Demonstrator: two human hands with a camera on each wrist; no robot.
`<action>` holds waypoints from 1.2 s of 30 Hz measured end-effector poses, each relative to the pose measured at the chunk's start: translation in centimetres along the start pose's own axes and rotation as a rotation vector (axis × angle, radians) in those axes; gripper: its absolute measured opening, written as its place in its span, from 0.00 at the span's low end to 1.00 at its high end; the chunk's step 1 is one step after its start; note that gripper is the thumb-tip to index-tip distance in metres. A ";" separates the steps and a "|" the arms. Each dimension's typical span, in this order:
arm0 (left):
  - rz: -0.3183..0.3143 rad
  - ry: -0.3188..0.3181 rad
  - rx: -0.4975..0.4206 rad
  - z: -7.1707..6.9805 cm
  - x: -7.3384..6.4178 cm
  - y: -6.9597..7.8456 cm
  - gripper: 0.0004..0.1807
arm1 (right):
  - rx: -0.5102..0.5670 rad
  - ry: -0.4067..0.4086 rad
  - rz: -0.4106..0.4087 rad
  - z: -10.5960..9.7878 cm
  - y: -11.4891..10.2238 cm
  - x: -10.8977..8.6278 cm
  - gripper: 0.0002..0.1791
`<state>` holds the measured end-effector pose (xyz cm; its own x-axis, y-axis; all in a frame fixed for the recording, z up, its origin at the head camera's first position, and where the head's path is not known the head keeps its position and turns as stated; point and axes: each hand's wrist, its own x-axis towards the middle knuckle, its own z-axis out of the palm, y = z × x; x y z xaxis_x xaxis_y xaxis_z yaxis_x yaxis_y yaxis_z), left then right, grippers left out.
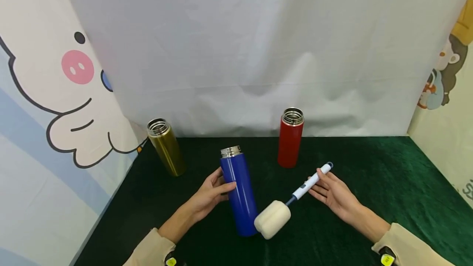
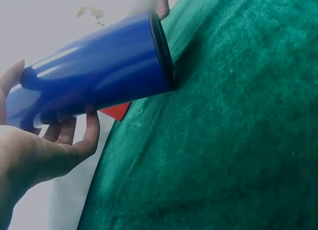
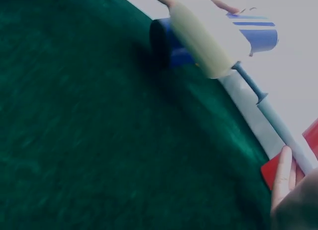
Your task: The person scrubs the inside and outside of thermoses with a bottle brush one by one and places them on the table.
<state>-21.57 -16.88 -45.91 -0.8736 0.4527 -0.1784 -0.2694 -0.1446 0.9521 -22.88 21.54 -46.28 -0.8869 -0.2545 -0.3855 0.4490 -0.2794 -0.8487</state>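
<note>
The foam head of the bottle brush is nearest, its handle slanting toward two o'clock into the right hand's pinch. The left hand, thumb and fingers curled round the blue flask from nine o'clock, holds its steel mouth at eleven o'clock from the foam; a red flask and gold flask stand beyond.

You have one brush and one green cloth.
You also count three bottles: one blue bottle, one red bottle, one gold bottle. You bring one left hand, one right hand, two sleeves and two wrist devices.
</note>
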 end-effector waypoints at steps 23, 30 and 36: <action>0.045 -0.110 -0.148 0.7 0.2 -0.8 0.42 | 0.545 -0.044 0.035 2.9 -3.8 0.1 0.14; 0.017 -0.121 -0.203 0.8 0.3 -0.7 0.41 | 0.591 -0.040 0.031 3.1 -4.1 0.2 0.19; -0.027 -0.100 -0.260 0.7 0.2 -0.7 0.43 | 0.349 -0.014 0.018 2.2 -2.4 0.2 0.13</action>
<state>-21.27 -16.06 -46.48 -0.8238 0.5424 -0.1647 -0.3982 -0.3469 0.8492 -23.85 20.13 -43.53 -0.8778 -0.2746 -0.3924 0.4771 -0.5736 -0.6659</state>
